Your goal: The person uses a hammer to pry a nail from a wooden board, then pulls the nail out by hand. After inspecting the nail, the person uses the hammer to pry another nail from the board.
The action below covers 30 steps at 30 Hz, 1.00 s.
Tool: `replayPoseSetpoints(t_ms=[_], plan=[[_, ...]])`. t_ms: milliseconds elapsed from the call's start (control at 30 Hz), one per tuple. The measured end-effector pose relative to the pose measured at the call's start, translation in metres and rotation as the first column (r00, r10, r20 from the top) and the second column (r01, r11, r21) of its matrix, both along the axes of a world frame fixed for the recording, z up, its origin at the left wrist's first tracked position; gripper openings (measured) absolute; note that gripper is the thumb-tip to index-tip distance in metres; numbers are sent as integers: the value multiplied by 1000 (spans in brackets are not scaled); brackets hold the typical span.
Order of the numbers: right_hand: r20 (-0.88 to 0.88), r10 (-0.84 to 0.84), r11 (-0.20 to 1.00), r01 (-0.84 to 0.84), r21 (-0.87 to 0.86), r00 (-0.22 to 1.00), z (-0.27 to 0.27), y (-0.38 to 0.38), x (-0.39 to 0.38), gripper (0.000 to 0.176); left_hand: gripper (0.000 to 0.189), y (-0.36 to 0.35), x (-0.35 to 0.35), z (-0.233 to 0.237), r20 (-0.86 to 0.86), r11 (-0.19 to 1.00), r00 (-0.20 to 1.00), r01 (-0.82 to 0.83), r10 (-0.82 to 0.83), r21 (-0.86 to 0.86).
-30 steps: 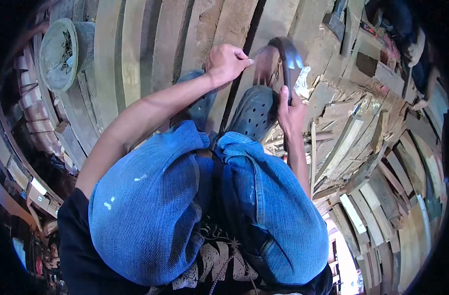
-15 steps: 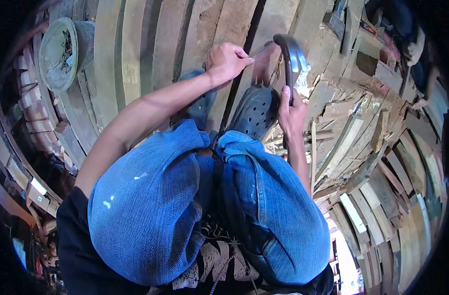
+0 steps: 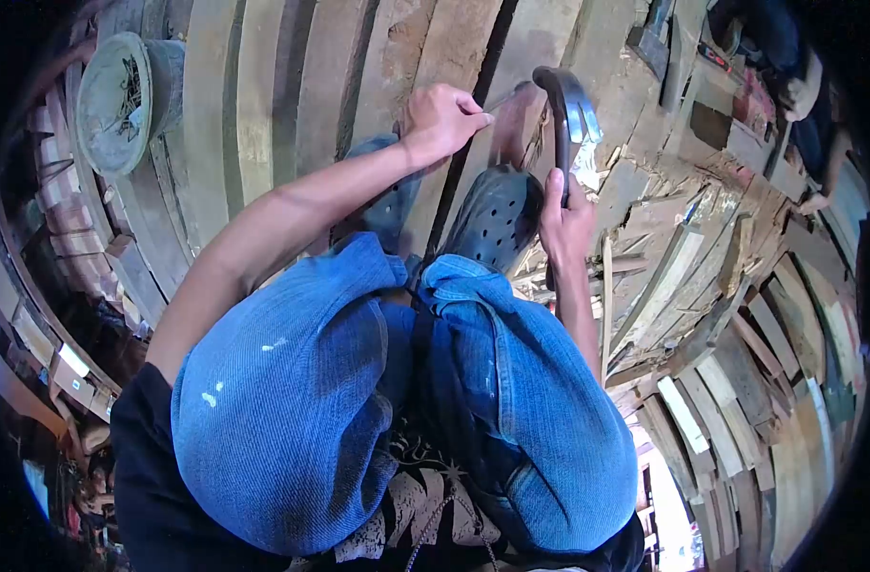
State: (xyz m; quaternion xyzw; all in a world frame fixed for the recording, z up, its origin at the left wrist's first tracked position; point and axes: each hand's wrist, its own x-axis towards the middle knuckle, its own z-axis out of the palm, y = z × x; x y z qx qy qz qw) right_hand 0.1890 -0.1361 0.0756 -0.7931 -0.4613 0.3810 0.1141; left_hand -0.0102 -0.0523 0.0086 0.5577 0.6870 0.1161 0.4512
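Observation:
Over the wooden planks, my left hand [image 3: 441, 121] is closed in a pinch. A thin grey nail [image 3: 511, 94] seems to stick out from beside its fingertips towards the right; its ends are hard to make out. My right hand [image 3: 565, 221] grips the black handle of a claw hammer [image 3: 561, 143]. The hammer's dark head curves at the top, close to the nail, and its shiny claw side faces right. Below the hands are my dark perforated clogs [image 3: 497, 214], standing on the planks [image 3: 330, 95].
A bucket [image 3: 111, 143] with small dark pieces in it stands at upper left. Another person's hand [image 3: 799, 98] shows at upper right, near several tools and boards. Splintered wood [image 3: 664, 257] and stacked planks [image 3: 730, 410] lie to the right.
The hammer head has shifted very slightly to the right. Both my hands stay almost where they were.

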Motion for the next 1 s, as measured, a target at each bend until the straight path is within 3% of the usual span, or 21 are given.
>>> replayPoseSetpoints(t_ms=[133,267,300,400,533,567,667,733,800,1000], plan=[[22,23,997,-25,72,999,-11,-4,1,42,19,0,0,1,19,1000,1000,5,-5,13],[-79,-49,998,52,40,996,-7,-8,1,41,20,1,0,4,9,1000,1000,14,-14,3],[-10,2,998,-1,63,1000,-8,-7,1,41,20,0,0,5,11,1000,1000,18,-18,2],[-29,-7,999,9,47,1000,-8,-3,2,41,21,2,-1,5,48,1000,999,9,-10,24],[-101,-140,990,141,-3,985,-10,-7,4,43,23,1,-1,6,69,1000,998,-7,8,-12],[-184,-176,979,191,71,967,-22,-14,8,47,24,1,-2,8,54,1000,999,-1,2,-24],[-252,-228,967,249,55,940,-22,-14,15,46,25,1,-2,7,54,998,999,0,4,-60],[-180,-205,977,213,27,962,-14,-13,17,46,26,1,-1,6,48,999,999,2,0,-33],[-154,-131,982,150,118,979,-8,-12,14,47,27,1,-1,5,41,1000,999,6,-5,-8],[0,20,998,-20,60,1000,-12,-7,6,46,26,0,0,5,47,1000,999,0,0,-9]])
